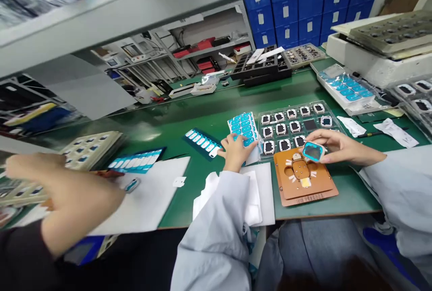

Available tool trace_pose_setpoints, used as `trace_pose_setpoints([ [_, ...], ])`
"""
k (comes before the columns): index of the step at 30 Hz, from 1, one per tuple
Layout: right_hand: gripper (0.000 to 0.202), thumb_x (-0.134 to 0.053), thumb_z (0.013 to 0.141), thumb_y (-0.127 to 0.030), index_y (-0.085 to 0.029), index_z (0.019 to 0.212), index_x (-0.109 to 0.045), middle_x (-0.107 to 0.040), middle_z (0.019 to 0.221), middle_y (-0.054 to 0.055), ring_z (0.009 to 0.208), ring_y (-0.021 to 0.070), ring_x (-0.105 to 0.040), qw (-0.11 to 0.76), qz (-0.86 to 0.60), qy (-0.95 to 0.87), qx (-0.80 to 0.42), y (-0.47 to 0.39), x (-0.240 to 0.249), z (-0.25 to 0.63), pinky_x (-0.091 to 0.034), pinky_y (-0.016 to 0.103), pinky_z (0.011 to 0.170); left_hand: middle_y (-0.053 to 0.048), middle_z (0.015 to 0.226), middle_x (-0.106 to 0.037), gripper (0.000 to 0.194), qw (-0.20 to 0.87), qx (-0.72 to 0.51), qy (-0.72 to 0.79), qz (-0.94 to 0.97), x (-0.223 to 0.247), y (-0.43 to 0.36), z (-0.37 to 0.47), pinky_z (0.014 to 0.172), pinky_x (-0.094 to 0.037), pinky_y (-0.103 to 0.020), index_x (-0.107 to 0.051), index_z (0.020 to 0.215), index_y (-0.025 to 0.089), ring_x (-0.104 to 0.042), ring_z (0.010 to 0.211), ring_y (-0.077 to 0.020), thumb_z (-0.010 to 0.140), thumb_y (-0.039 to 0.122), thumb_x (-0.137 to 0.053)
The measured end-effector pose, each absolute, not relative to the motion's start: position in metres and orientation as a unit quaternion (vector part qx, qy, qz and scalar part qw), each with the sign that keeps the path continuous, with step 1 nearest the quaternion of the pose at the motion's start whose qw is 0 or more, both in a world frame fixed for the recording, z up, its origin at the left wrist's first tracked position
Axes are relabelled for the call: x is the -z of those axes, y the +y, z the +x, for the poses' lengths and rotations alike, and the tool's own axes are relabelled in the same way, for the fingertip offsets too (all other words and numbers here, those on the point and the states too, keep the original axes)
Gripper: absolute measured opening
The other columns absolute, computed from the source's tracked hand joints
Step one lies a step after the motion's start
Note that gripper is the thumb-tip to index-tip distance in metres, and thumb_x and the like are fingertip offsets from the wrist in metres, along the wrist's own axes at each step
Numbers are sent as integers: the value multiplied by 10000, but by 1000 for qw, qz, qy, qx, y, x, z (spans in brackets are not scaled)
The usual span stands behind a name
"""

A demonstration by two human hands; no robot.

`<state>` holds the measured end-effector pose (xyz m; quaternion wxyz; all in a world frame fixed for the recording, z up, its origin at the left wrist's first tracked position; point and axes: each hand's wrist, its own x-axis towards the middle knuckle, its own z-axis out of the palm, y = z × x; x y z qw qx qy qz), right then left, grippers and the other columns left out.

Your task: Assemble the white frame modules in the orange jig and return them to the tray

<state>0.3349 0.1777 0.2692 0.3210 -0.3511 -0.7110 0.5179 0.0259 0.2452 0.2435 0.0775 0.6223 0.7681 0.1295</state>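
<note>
Green bench [189, 115] under grey shelving [141, 7], blue bins [303, 7] behind.

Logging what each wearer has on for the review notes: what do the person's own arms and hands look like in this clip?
Both arms are covered by loose, pale grey-blue sleeves, like a work smock, creased and baggy, reaching to the wrists. The left hand and right hand are bare: no gloves, and no rings, watch or wrist strap can be made out. No markings or logos show on the sleeves. The dark-sleeved arm at the far left belongs to someone else.
</note>
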Motion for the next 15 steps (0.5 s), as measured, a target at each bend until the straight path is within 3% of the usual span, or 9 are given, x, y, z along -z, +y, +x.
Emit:
trace_pose_setpoints([
  [4, 498, -715, 721, -443, -285, 1191, -668, -689, 1172, 86, 1150, 398, -526, 266, -505, -799, -188, 230, -273, 350, -397, 569, 945, -70, 1451, -464, 258, 113, -137, 768, 616, -243, 250, 26, 1080, -302, -545, -698, 981, 276, -319, 1372, -347, 797, 455, -725],
  [6, 492, -679, 727, -390, -313, 1213, -678, -686, 1190, 82, 1135, 424, -492, 215, -559, -796, -88, 252, -263, 352, -389, 583, 881, -56, 1433, -478, 264, 117, -142, 770, 611, -241, 253, 23, 1062, -322, -516, -699, 969, 287, -333, 1360, -342, 774, 459, -745],
  [11, 429, -583, 835, -453, -353, 1243, -673, -650, 1291, 64, 1132, 404, -473, 193, -581, -790, -33, 271, -227, 361, -381, 499, 813, -91, 1411, -467, 410, 118, -153, 789, 584, -233, 260, 15, 1057, -315, -531, -652, 1080, 284, -324, 1353, -360, 802, 585, -666],
  [15, 369, -521, 877, -444, -276, 1139, -719, -658, 1252, 86, 1105, 355, -511, 200, -573, -794, -14, 270, -220, 381, -395, 453, 819, -103, 1378, -463, 405, 129, -155, 791, 578, -231, 265, 13, 1051, -357, -447, -644, 1021, 236, -349, 1339, -328, 763, 539, -721],
])
